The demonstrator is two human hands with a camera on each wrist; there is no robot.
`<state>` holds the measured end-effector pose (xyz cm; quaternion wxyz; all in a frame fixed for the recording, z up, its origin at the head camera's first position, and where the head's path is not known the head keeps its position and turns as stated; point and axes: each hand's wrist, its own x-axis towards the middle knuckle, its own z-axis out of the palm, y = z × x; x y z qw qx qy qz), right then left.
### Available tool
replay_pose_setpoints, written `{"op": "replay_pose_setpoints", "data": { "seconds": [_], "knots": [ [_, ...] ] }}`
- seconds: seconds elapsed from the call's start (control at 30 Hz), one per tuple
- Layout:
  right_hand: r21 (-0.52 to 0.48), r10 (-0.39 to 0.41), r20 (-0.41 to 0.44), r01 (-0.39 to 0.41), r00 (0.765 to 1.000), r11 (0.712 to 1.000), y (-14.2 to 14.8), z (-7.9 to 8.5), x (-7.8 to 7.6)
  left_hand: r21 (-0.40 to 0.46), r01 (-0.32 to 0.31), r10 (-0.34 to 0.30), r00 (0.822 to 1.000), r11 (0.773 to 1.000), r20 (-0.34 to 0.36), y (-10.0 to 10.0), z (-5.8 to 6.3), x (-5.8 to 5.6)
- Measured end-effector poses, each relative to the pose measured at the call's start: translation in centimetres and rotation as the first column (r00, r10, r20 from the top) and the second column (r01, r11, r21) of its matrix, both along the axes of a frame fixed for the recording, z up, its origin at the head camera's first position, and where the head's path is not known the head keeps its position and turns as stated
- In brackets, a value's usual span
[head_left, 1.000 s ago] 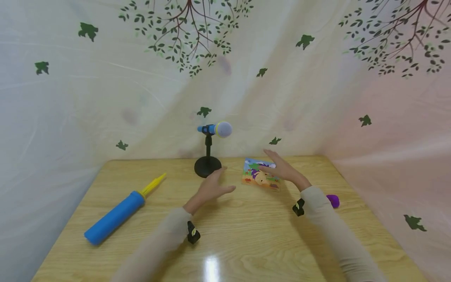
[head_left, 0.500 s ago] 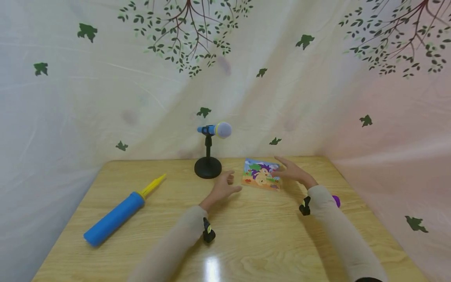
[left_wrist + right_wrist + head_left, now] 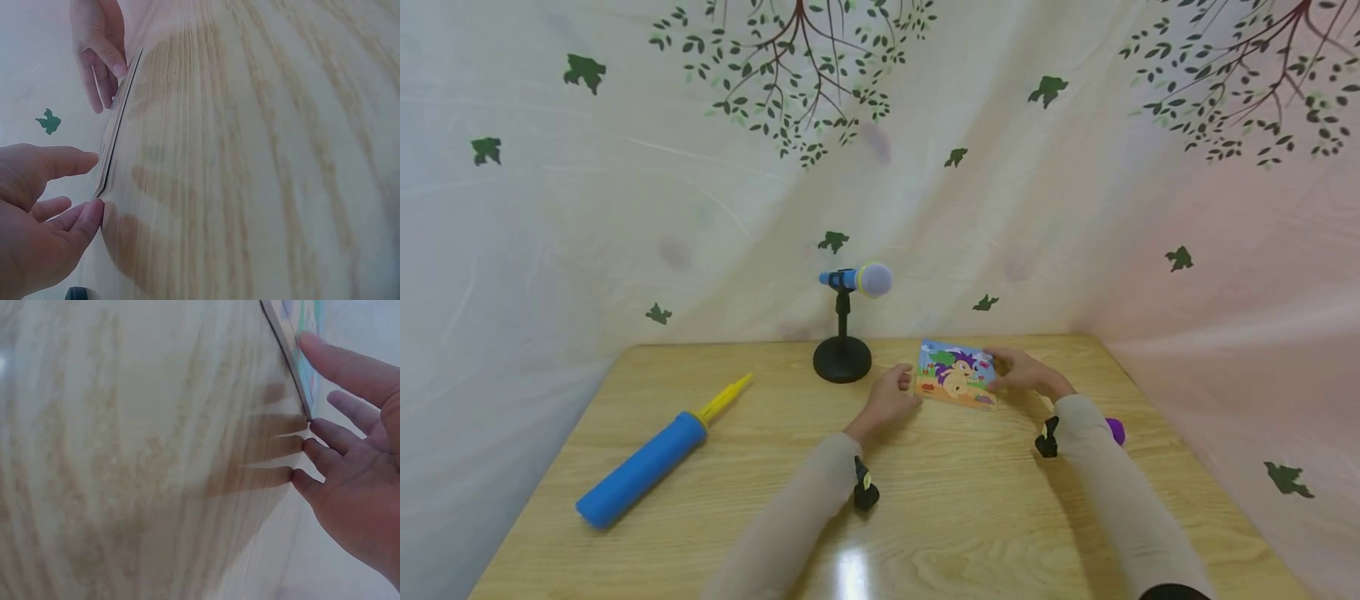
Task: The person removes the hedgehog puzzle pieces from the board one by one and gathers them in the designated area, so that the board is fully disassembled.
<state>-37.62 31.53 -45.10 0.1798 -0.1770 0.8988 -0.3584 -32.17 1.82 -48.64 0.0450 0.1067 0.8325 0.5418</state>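
Observation:
A thin picture board point(image 3: 957, 375) with a cartoon purple-spined hedgehog lies flat at the back of the table. My left hand point(image 3: 889, 402) is at its left edge; in the left wrist view the fingertips point(image 3: 94, 211) stay spread around the board's near end, at or almost touching it. At the right edge is my right hand point(image 3: 1026, 372). The right wrist view has its thumb point(image 3: 312, 350) over the board's face and other fingertips down by the corner, on or close to the tabletop. Neither hand plainly pinches the board.
A blue toy microphone point(image 3: 859, 279) sits on a black stand point(image 3: 842, 360) left of the board. A blue hand pump point(image 3: 643, 468) with a yellow nozzle lies at left. Behind my right sleeve is a purple object point(image 3: 1116, 430), partly hidden. Printed cloth hangs behind the table point(image 3: 955, 517).
My left hand has moved right, from beside the microphone stand to the board's left edge. My right hand has drawn back from over the board and lowered to its right edge.

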Motion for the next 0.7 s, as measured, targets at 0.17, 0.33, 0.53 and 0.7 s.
{"op": "replay_pose_setpoints", "data": {
  "seconds": [0.17, 0.33, 0.53, 0.7],
  "knots": [
    [0.008, -0.019, -0.01, 0.019, 1.0, 1.0, 0.0, -0.5, 0.2, 0.009, 0.019, -0.019, 1.0, 1.0, -0.012, -0.2, -0.1, 0.2],
    [0.033, -0.012, -0.011, 0.013, 1.0, 0.999, -0.8, -0.9, 0.6, 0.052, 0.02, -0.021, 1.0, 0.998, 0.016, -0.9, -0.3, 0.7],
    [0.055, 0.057, -0.038, -0.055, 0.998, 0.997, -2.3, -0.9, 1.9, 0.037, 0.022, -0.025, 0.998, 0.999, 0.063, -2.4, -0.3, 1.5],
    [0.087, 0.099, -0.053, -0.094, 0.994, 0.992, -3.4, -0.7, 3.1, -0.028, 0.067, -0.065, 0.994, 0.997, 0.088, -4.2, 0.3, 2.1]
  ]
}}
